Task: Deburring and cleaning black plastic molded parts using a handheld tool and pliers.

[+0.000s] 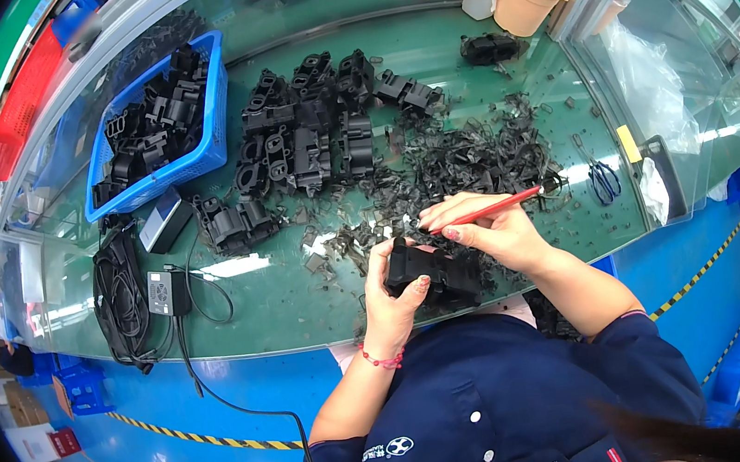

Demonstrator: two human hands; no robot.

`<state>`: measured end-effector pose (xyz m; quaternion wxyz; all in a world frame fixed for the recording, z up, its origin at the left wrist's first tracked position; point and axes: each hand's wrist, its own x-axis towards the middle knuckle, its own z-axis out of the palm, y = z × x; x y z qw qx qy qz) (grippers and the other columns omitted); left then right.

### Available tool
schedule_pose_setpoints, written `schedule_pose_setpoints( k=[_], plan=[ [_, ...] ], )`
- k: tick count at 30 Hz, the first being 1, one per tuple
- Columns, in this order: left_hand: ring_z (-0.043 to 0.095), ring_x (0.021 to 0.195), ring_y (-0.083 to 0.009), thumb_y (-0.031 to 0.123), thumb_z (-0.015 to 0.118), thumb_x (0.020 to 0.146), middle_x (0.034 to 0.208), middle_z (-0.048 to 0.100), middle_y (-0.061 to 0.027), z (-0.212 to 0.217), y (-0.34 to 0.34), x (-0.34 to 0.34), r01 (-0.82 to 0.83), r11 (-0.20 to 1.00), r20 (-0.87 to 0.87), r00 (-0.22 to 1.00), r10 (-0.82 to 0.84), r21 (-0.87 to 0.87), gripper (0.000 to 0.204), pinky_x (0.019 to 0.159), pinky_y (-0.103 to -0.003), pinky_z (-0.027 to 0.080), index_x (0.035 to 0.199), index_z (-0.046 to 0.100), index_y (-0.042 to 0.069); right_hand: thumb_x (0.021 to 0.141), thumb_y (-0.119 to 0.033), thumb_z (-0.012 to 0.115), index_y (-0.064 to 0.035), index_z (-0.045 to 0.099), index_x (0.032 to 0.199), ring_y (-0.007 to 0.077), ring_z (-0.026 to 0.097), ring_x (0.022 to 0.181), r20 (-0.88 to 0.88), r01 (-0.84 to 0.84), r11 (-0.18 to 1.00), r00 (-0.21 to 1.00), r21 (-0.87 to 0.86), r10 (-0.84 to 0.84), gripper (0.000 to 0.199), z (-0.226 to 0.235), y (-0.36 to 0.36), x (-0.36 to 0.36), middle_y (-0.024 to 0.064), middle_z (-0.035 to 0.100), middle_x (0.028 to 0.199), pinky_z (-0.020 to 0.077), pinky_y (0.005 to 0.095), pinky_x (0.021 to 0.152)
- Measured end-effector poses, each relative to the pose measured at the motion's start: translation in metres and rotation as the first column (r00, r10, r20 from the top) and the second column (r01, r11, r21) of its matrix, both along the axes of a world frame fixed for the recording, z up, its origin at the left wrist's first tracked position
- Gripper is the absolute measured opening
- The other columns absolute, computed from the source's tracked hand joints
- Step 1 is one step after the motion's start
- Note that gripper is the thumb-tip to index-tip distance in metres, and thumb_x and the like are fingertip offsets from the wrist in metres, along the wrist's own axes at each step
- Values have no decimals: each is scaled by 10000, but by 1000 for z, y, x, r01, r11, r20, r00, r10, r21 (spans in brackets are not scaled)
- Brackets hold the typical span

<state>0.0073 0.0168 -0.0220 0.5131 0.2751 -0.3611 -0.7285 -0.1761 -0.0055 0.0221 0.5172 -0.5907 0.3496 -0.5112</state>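
Note:
My left hand [389, 308] is closed around a black moulded plastic part [439, 273] near the table's front edge. In my right hand [503, 234] is a slim red pen-shaped tool [505, 204], gripped like a pen. Its working end points down at the part's upper edge, and my fingers hide the tip. Just beyond both hands lies a heap of black plastic shavings [473, 161]. Several similar black moulded parts [311, 150] stand grouped to the left of the heap, with one single part [236, 222] nearer to me.
A blue basket [219, 111] of black parts stands at the left. Nearby are a small box [165, 221], a coiled black cable [120, 301] and a power adapter [168, 293]. Blue-handled snips [605, 183] lie right; a tan bucket [520, 6] stands at the back.

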Motion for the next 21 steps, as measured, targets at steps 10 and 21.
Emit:
schedule_pose_setpoints(
  k=[10,21],
  plan=[
    [521,990,-132,187,728,758,1072,547,-69,4,1,-3,0,996,119,993,11,-86,555,872,-270,414,1187,409,38,846,-84,601,-18,640,1002,294,520,1146,96,-84,991,993,101,75,174,-8,3,14,140,638,1072,350,446,1007],
    [490,1021,-138,178,711,769,1113,505,-76,1,1,-11,44,998,109,993,-48,41,540,891,-280,398,1197,410,44,790,-50,625,-76,632,879,191,637,884,-464,-74,772,834,-631,-299,93,1,-6,5,31,653,880,251,501,1031]
  ],
)
